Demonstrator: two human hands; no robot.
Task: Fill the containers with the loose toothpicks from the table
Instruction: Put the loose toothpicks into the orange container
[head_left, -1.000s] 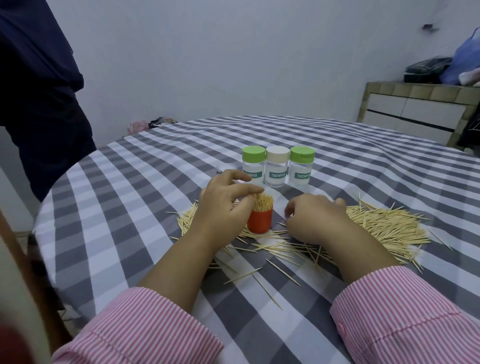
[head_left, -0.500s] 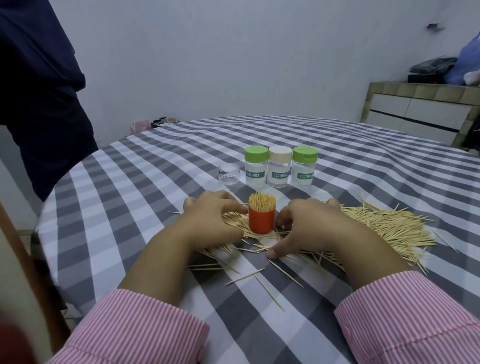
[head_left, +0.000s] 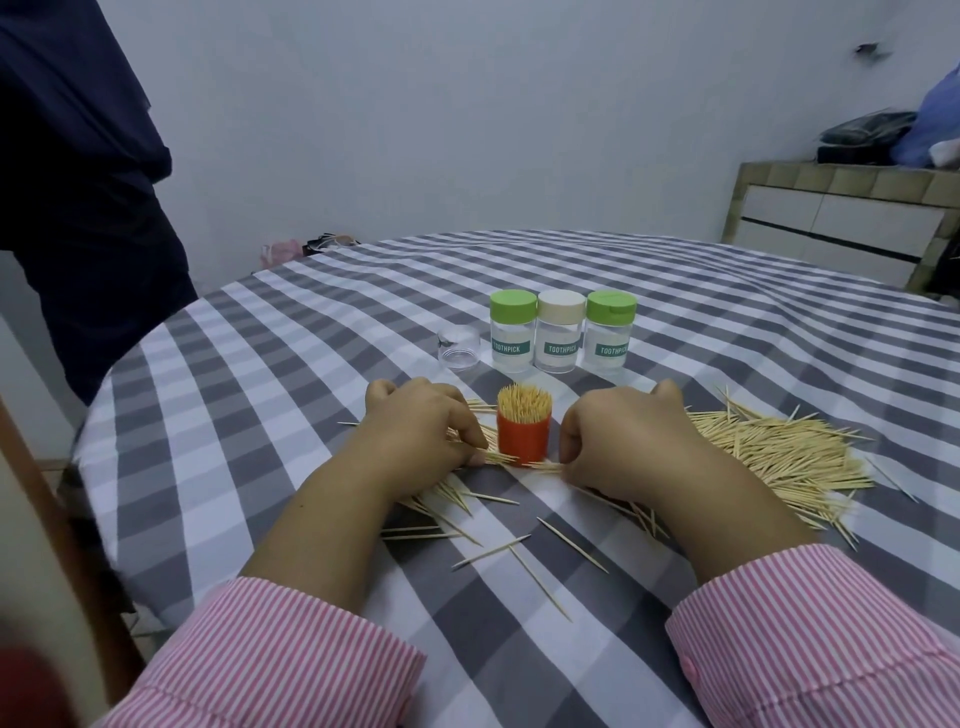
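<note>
Compared with a second earlier, the left hand (head_left: 421, 436) has dropped from the rim of the orange container (head_left: 523, 434) to the cloth, and both hands now flank that container at table level. Nearest the viewer, stray toothpicks (head_left: 540, 571) lie singly on the checked tablecloth (head_left: 260, 395). Beyond them, the left hand's curled fingers pinch a small bundle of toothpicks (head_left: 493, 458) whose long axis runs left to right, its tips pointing toward the container's base; the right hand (head_left: 618, 441), fingers likewise curled downward, pinches the other end of a row of sticks at the cloth (whether both hands share one bundle cannot be told). The orange container stands upright between the hands, already packed with upright sticks. The main pile (head_left: 779, 457) lies to the right, just beside the right hand, hence nearer that hand. Farther back stand a clear lid (head_left: 458, 347) and three capped toothpick jars (head_left: 560, 332), apparently empty. Judged next: tipping the flat bundle upright before insertion.
</note>
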